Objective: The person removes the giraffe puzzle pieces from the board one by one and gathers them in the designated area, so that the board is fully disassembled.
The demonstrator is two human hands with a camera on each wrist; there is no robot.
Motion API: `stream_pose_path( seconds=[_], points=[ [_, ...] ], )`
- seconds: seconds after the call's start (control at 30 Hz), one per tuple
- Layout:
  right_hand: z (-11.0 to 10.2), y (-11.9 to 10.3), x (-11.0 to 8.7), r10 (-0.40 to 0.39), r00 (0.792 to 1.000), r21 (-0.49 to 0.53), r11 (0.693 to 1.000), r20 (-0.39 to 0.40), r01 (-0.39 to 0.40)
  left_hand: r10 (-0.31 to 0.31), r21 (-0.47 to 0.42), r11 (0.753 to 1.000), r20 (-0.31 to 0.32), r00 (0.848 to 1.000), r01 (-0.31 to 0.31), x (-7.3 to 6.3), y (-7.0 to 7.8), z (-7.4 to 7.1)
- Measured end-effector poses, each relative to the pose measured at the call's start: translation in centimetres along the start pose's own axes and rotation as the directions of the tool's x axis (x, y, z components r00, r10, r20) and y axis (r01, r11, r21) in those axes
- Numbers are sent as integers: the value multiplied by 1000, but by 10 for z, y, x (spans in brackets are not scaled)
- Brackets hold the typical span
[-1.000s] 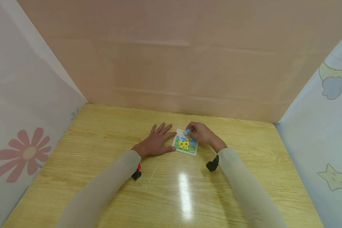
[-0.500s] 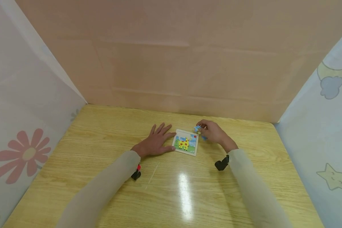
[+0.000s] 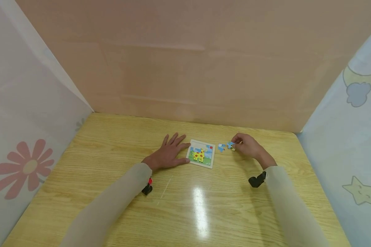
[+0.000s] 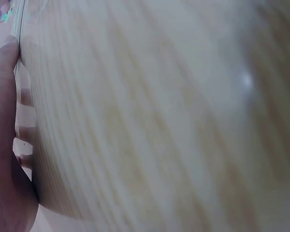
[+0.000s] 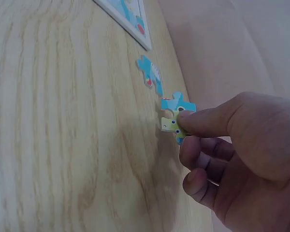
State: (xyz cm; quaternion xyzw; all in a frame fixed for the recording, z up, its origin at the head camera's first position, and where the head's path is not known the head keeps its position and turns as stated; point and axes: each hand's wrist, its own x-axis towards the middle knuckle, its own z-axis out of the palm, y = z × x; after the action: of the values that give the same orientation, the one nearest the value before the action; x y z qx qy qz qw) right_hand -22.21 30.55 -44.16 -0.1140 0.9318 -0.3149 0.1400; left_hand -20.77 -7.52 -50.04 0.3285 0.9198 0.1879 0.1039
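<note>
A small framed giraffe jigsaw puzzle (image 3: pixel 201 162) lies on the wooden table, with a bare gap along the top of its picture. My left hand (image 3: pixel 168 154) rests flat on the table to its left, fingers spread, the thumb and index finger touching the frame's left edge. To the right of the puzzle, my right hand (image 3: pixel 247 145) pinches a blue and yellow-green puzzle piece (image 5: pixel 171 118) between thumb and fingers. Beside it on the table lies a loose blue puzzle piece (image 5: pixel 150 75) with a red spot. In the left wrist view only the thumb side of the left hand (image 4: pixel 5 111) shows.
The wooden table (image 3: pixel 136 212) reaches back to a tan sheet (image 3: pixel 179 68) hung behind it. Printed cloth walls stand on both sides, with a pink flower (image 3: pixel 29 166) on the left and a yellow star (image 3: pixel 361 192) on the right.
My right hand has moved right, from over the puzzle to the table beside it, carrying the piece. The loose blue piece has come into view. The left hand has stayed in place.
</note>
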Motion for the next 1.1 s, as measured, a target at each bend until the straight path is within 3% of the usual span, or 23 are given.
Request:
stream_pose_path(
  seconds=[0.5,0.73,0.97,1.1],
  points=[
    [8,8,-1,15,1000,4,1000,-9,-15,1,0,1000,-3,1000,-1,-2,2,-1],
    [22,-14,8,-16,1000,13,1000,1,16,-6,6,1000,-4,1000,6,-2,4,-1],
    [41,-38,22,-124,990,-78,989,61,128,-6,5,1000,4,1000,6,-1,4,-2],
    [48,-46,26,-124,988,-109,985,96,134,-20,20,1000,11,1000,20,0,2,0]
  ],
)
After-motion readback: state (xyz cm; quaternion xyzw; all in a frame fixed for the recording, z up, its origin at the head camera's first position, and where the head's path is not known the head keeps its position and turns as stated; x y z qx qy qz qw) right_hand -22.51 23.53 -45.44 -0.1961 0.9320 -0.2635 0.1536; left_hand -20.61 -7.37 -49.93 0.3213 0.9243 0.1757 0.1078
